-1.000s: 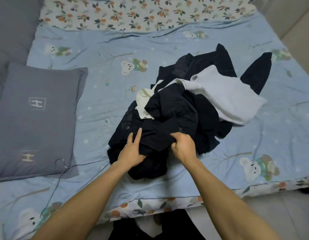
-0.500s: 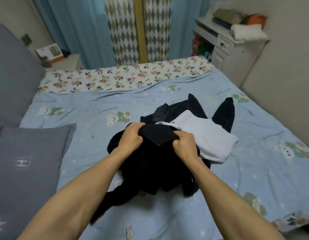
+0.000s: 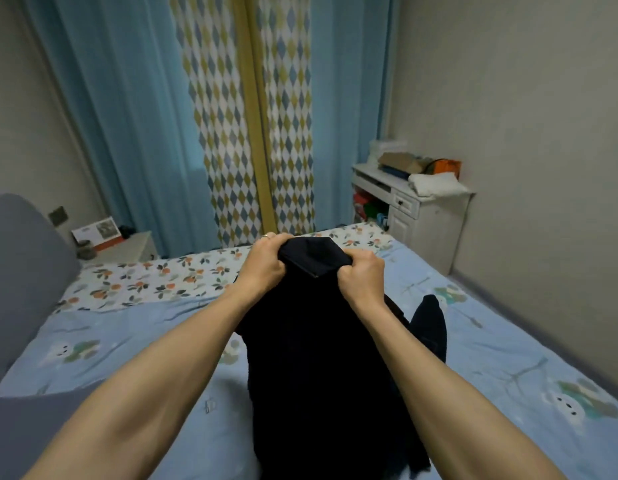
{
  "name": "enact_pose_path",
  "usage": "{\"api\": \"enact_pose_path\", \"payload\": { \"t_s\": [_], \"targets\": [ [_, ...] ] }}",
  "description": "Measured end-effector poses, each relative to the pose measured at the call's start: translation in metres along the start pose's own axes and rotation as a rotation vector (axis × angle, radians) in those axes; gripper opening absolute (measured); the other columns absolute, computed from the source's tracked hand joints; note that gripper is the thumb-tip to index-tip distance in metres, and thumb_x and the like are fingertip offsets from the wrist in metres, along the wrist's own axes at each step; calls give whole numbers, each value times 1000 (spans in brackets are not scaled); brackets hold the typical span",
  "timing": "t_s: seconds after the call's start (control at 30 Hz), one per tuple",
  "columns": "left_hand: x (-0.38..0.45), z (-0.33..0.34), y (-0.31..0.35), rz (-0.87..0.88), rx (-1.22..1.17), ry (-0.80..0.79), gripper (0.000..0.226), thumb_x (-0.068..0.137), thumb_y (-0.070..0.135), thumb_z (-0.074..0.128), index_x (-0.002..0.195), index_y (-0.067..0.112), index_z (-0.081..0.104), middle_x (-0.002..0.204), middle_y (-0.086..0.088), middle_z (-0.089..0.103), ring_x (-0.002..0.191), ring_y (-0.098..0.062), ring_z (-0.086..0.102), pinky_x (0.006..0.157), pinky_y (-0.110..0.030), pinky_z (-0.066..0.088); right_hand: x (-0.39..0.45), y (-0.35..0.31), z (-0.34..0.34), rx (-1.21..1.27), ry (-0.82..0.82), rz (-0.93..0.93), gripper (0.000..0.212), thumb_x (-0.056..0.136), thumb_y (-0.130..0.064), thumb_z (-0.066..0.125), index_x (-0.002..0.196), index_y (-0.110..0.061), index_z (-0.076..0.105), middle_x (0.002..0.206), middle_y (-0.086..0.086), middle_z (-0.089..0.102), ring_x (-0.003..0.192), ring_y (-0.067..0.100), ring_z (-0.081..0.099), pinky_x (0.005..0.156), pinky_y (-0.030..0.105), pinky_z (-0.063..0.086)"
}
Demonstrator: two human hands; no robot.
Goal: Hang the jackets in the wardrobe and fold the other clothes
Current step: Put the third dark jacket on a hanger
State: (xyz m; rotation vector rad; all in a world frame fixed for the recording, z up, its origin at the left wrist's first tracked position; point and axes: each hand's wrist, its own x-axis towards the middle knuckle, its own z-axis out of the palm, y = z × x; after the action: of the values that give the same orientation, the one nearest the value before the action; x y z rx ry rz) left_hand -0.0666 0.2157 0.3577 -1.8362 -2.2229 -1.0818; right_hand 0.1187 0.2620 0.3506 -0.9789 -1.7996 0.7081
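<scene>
Both grips are closed on one dark garment (image 3: 321, 358). The left hand (image 3: 266, 259) bunches the cloth at the top left, with fingers curled over the edge and a ring on one finger. The right hand (image 3: 361, 277) clamps the top right in a fist, close beside the left one. Between the two hands a folded edge with a seam stands up. The garment is held up in the air above the bed (image 3: 508, 341) and hangs down between the forearms to the bottom of the view, so it hides much of the sheet behind it.

On the bed, just right of the hanging cloth, another dark piece (image 3: 430, 327) lies on the blue sheet with bear prints. Whether it belongs to the same garment I cannot tell. A floral strip of the sheet runs along the far edge of the bed. A grey pillow (image 3: 20, 427) lies at the lower left. Behind the bed hang blue curtains (image 3: 127, 116) with a diamond pattern in the middle. At the right wall stands a white cabinet (image 3: 418, 209) with boxes and a white folded cloth on top.
</scene>
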Motion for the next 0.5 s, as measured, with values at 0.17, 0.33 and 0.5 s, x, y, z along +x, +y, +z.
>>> {"api": "enact_pose_path", "payload": {
  "t_s": [0.17,0.33,0.5],
  "targets": [
    [25,-37,18,84,16,136,42,80,-8,55,117,6,67,106,-21,63,100,-36,59,85,-32,41,27,-35,-9,11,66,-88,20,65,4,48,72,-1,67,63,20,61,64,35,54,53,39,38],
    [21,-69,22,85,2,218,39,83,-4,57,118,9,68,106,-17,65,98,-33,60,83,-25,40,32,-70,-11,40,96,-148,23,69,3,50,78,-1,71,67,21,65,67,36,59,50,37,39],
    [0,-113,22,115,-13,332,38,79,-6,60,114,6,69,105,-18,67,98,-34,62,83,-24,39,17,-114,-9,88,78,-238,25,74,4,54,82,-5,75,68,13,69,66,27,63,57,35,44]
  ]
}}
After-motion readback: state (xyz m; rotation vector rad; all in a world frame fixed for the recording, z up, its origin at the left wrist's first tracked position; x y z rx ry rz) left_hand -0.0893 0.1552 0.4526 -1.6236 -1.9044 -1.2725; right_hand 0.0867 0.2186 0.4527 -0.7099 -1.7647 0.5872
